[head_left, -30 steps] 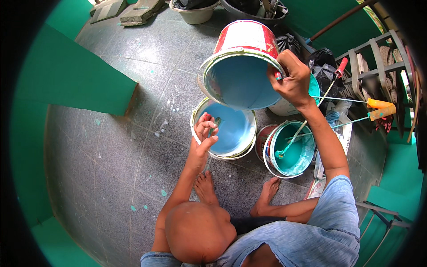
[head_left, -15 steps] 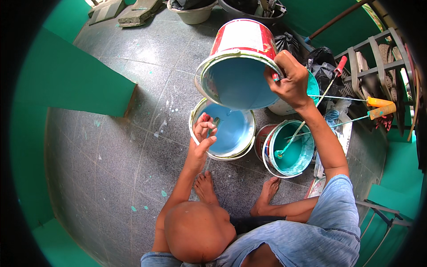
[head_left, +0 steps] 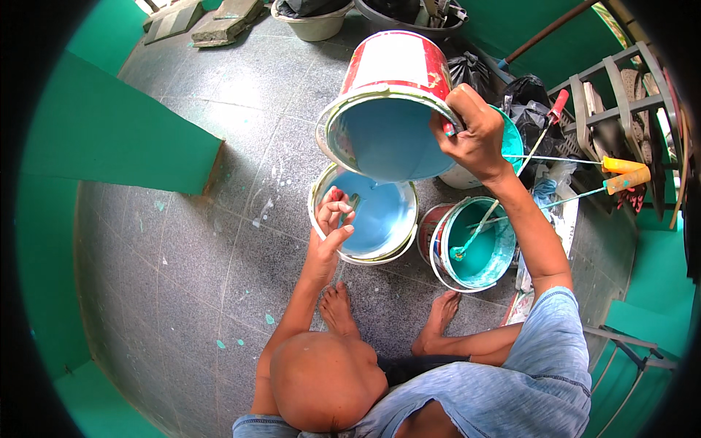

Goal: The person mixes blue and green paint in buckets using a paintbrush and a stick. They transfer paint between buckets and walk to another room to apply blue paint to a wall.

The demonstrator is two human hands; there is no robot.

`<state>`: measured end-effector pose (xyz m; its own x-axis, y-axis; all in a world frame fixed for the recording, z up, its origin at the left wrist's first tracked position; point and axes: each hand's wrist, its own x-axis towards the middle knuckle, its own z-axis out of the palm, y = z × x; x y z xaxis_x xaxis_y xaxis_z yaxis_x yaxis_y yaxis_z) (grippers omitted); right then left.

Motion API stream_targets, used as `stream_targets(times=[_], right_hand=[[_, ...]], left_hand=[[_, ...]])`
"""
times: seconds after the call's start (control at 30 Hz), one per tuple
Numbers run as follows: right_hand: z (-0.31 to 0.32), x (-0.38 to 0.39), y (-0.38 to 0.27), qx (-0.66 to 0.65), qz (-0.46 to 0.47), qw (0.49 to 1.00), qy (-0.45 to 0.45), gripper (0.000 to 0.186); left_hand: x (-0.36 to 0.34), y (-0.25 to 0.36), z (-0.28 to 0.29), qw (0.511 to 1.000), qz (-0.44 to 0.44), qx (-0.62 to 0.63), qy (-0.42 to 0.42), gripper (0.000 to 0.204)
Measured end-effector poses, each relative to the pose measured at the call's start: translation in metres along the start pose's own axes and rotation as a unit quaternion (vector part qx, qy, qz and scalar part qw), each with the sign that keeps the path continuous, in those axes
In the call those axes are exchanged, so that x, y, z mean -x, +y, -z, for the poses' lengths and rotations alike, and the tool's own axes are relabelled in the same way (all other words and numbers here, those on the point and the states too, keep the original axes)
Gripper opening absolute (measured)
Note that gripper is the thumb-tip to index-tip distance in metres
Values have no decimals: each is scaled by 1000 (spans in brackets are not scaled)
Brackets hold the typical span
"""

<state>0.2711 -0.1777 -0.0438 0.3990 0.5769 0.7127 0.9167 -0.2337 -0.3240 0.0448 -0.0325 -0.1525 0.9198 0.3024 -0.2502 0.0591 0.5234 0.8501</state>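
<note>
A red bucket [head_left: 356, 69] with a white panel is tipped over, its mouth towards me and its inside coated in blue paint. My right hand [head_left: 475, 135] is closed on the right side of its rim. Directly below stands a white-rimmed bucket [head_left: 376, 258] of light blue paint [head_left: 380, 215]; the tipped lip overhangs its far edge. At the left rim of this lower bucket is my left hand [head_left: 331, 226], its fingers curled around a small narrow piece too hidden to name. Between the hands, the tipped bucket's underside is out of sight.
Right of the paint stands a bucket [head_left: 495, 276] of green paint, with long-handled rollers leaning across it. Behind are another tub [head_left: 513, 139], black bags [head_left: 526, 95] and a grey rack [head_left: 621, 109]. A green wall corner [head_left: 161, 146] juts in at left. My bare feet [head_left: 337, 306] are close by.
The tipped red bucket and my right hand have shifted very slightly left. Otherwise both hands keep their places.
</note>
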Motion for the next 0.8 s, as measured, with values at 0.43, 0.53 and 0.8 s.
stream_targets(times=[0.43,0.53,0.8], right_hand=[[2,2,3,18,-3,999,-26,28],[2,3,3,22,-2,999,-28,28],[1,-2,3,25,-25,999,-29,27]], left_hand=[[0,1,-2,1000,0,-4,3,39],[0,1,-2,1000,1,-4,4,39],[0,1,-1,1000,0,-3,-3,38]])
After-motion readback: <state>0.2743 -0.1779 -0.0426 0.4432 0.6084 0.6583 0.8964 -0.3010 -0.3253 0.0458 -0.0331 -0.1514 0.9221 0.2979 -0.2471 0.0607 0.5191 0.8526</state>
